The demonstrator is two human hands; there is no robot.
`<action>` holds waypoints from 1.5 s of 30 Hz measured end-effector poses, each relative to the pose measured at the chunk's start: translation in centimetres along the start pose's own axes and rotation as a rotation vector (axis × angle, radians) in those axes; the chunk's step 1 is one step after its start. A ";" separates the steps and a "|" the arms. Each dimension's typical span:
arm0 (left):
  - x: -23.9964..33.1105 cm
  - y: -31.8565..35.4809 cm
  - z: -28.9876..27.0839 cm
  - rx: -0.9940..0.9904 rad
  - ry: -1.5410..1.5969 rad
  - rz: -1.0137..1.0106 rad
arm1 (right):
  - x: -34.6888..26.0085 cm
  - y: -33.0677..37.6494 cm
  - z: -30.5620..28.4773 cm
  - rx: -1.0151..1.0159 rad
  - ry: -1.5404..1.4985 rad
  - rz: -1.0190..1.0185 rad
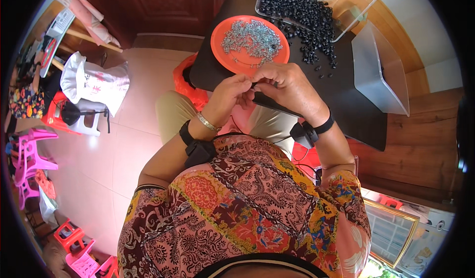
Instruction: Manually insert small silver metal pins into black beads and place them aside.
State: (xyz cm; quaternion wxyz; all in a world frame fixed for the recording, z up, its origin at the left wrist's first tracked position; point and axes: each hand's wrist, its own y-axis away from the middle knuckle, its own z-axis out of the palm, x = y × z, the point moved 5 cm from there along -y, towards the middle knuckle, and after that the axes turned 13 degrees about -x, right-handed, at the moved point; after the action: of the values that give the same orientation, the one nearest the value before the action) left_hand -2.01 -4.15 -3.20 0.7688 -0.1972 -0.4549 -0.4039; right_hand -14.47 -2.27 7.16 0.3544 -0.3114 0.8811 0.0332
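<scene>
Pinching a small dark piece (254,86) between both sets of fingertips, I hold my left hand (228,97) and right hand (289,87) together just below the orange plate (220,55) of metal bits (252,38), keeping supplies near.

Pale tiled floor (114,144) with a pinkish glow, dark wooden door (163,3) up top, wood paneling (420,144) on the right. Pink and red plastic stools (29,157) sit stacked along the left, plus a white bag (94,80) on one stool.
</scene>
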 end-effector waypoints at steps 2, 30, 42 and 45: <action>-0.1 0.0 -0.1 0.007 -0.004 0.012 | -0.2 0.0 0.1 -0.001 -0.014 0.009; -0.1 0.2 -1.5 0.035 0.314 0.076 | 4.4 -2.0 -2.4 0.108 0.675 0.110; -0.5 0.3 -1.8 0.019 0.341 0.070 | 4.9 -4.4 1.3 -0.208 0.644 -0.058; -0.4 0.3 -1.7 0.022 0.331 0.062 | 4.9 -4.4 1.2 -0.195 0.633 -0.062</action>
State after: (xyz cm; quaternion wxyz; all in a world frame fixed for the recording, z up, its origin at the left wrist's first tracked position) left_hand -1.00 -4.94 -4.34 0.8474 -0.1334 -0.3202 -0.4019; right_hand -13.94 -8.09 3.78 0.0324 -0.3654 0.9303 0.0082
